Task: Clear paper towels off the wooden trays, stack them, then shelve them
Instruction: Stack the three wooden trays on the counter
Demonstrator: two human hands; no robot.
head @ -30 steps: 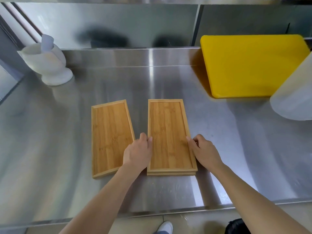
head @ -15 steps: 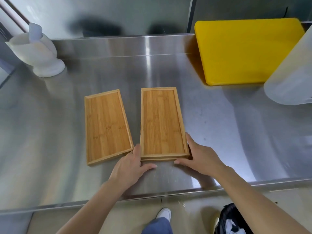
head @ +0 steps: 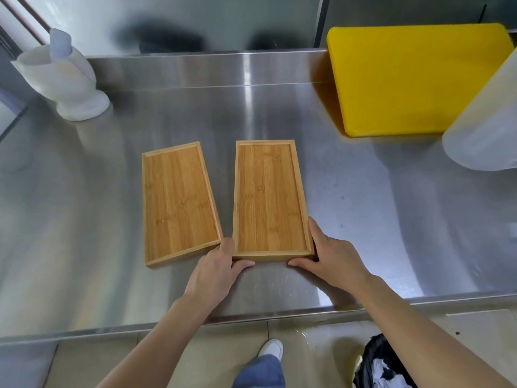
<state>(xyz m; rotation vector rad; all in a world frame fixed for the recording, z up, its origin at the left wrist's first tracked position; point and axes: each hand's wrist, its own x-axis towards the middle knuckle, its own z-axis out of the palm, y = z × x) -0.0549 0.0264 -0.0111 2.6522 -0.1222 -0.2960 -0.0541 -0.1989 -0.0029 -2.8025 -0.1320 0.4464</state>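
Two bamboo tray groups lie side by side on the steel counter (head: 363, 219). The right one is a stack of wooden trays (head: 270, 197), its top tray bare of paper. My left hand (head: 216, 268) grips the stack's near left corner, thumb under the front edge. My right hand (head: 333, 257) grips its near right corner, fingers along the right side. A single wooden tray (head: 176, 203) lies to the left, slightly angled, also bare, touched by neither hand.
A yellow cutting board (head: 411, 77) leans at the back right, a translucent plastic container (head: 486, 130) in front of it. A white mortar with pestle (head: 67, 77) stands at the back left. A black bin bag with white paper (head: 383, 365) sits on the floor below.
Both hands slid from the stack's long sides down to its near corners and now hold its front edge. The camera tilted down. The trays themselves stayed in place.
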